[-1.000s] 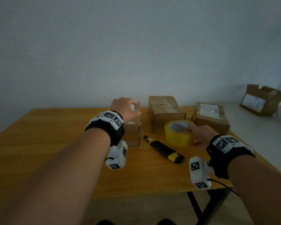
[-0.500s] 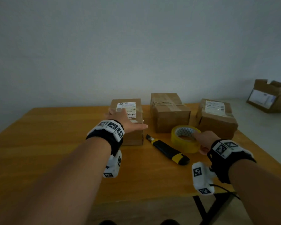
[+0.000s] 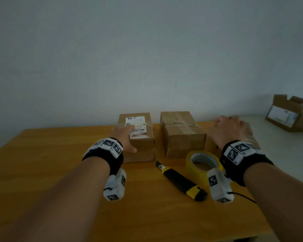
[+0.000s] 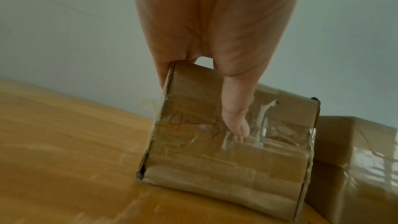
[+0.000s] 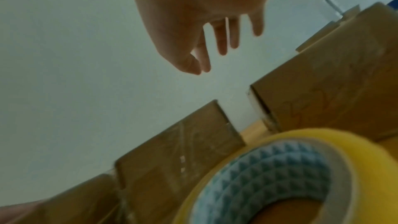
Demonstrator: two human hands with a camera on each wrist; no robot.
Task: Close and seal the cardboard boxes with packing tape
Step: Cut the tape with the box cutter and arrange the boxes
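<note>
Three brown cardboard boxes stand in a row at the back of the wooden table (image 3: 42, 163). My left hand (image 3: 128, 137) rests on the near top edge of the left box (image 3: 142, 145), which carries a white label. Its fingers lie straight on the lid and the thumb (image 4: 234, 108) points down the taped front face (image 4: 215, 159). The middle box (image 3: 182, 137) is taped shut. My right hand (image 3: 229, 130) hovers over the right box (image 3: 250, 135) with fingers (image 5: 221, 40) loose and spread, holding nothing. The yellow tape roll (image 3: 202, 160) lies flat in front of it.
A yellow and black utility knife (image 3: 180, 180) lies on the table between my hands, blade end toward the boxes. An open cardboard box (image 3: 290, 114) sits on a pale surface at the far right. A plain wall stands right behind the boxes.
My right hand has let go of the tape roll and moved up and back over the right box. My left hand has stayed on the left box, sliding toward its near edge.
</note>
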